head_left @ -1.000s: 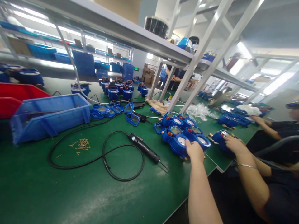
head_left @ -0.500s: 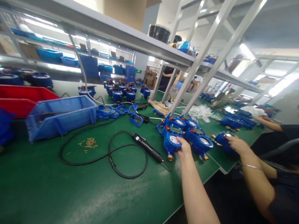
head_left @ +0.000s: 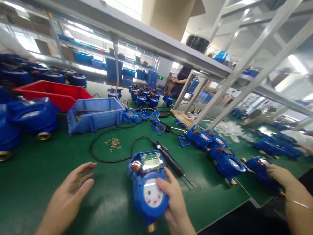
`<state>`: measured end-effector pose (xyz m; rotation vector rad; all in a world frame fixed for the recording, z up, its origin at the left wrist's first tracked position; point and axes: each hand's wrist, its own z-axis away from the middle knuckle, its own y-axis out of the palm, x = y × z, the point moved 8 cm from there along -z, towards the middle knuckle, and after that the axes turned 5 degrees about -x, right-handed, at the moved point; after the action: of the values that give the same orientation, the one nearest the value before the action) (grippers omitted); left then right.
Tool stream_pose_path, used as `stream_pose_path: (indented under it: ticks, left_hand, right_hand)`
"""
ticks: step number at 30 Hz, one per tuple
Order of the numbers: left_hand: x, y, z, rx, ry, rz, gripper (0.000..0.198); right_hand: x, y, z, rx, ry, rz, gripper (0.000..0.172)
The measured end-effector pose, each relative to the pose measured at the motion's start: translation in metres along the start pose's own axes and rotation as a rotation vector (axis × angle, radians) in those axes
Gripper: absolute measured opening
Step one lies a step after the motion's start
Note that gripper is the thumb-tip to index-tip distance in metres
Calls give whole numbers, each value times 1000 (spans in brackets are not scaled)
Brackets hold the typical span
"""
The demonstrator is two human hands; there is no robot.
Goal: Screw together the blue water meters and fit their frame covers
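Observation:
A blue water meter (head_left: 149, 186) with a round white dial, a small display and a brass fitting is gripped along its right side by my right hand (head_left: 174, 199). To its left, my left hand (head_left: 70, 192) is over the green bench with fingers apart, holding nothing. Behind the meter lies a black electric screwdriver (head_left: 170, 158) with its cable looped on the bench. A small pile of brass screws (head_left: 114, 143) is further back. Blue meter covers (head_left: 158, 128) lie near the screwdriver.
More water meters stand at the right (head_left: 226, 161) and far left (head_left: 34, 114). A blue bin (head_left: 97, 114) and a red bin (head_left: 53, 93) are at the back left. Grey shelf posts (head_left: 244, 75) rise at the right. A co-worker's hand (head_left: 278, 173) touches another meter.
My right hand has brought the water meter from the group at the right to the middle front of the bench. My left hand has come into view. The camera has turned left.

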<state>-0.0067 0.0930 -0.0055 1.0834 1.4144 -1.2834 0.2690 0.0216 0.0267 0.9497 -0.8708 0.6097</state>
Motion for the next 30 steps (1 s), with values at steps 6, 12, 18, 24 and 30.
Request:
stream_pose_path:
  ticks: [6, 12, 18, 24, 30]
  left_hand:
    - [-2, 23, -8, 132, -55, 386, 62]
    - [2, 10, -6, 147, -88, 350, 58]
    - [-7, 10, -9, 155, -92, 244, 45]
    - [-11, 9, -10, 134, -73, 227, 43]
    - [-12, 11, -10, 160, -35, 260, 45]
  right_hand:
    - [-81, 66, 14, 98, 173, -42, 73]
    - [-99, 80, 27, 105, 206, 8, 72]
    - [-52, 65, -16, 200, 11, 521, 60]
    - [98, 24, -160, -367, -482, 927, 59]
    - [109, 16, -248, -471, -461, 1144, 36]
